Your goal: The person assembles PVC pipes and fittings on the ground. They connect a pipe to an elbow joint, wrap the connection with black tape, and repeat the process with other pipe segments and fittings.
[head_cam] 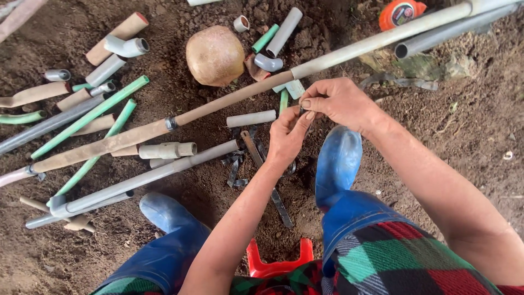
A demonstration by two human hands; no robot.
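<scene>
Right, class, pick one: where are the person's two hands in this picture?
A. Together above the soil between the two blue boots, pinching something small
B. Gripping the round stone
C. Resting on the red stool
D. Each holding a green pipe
A: the left hand and right hand meet fingertip to fingertip near the long pipe, above the blue boots, pinching a small item too hidden to identify.

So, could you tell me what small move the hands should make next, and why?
Probably bring the small dark piece pinched between the left hand and right hand down to the long muddy pipe just beyond them. Both hands meet on it above the soil, clear of any pipe; what the piece is cannot be told.
</scene>
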